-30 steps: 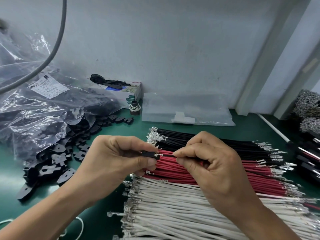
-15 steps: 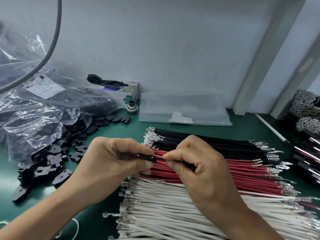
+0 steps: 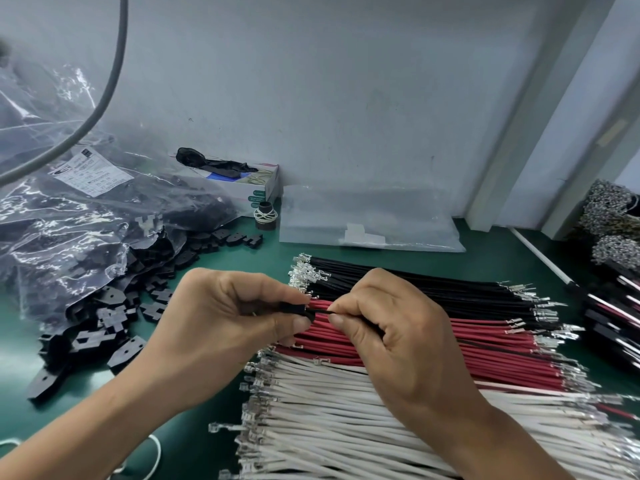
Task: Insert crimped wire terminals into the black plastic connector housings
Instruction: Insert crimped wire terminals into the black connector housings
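Above the red wires (image 3: 398, 341) — left hand (image 3: 221, 327) gripping black housing (image 3: 294, 309), right hand (image 3: 398, 334) pinching black wire (image 3: 320, 311).

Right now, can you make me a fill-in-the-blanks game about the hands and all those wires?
1. The left hand holds a small ____ connector housing.
2. The right hand pinches a thin ____ wire.
3. On the mat, the red wires lie between the black wires and the ____ ones.

Missing words: black; black; white
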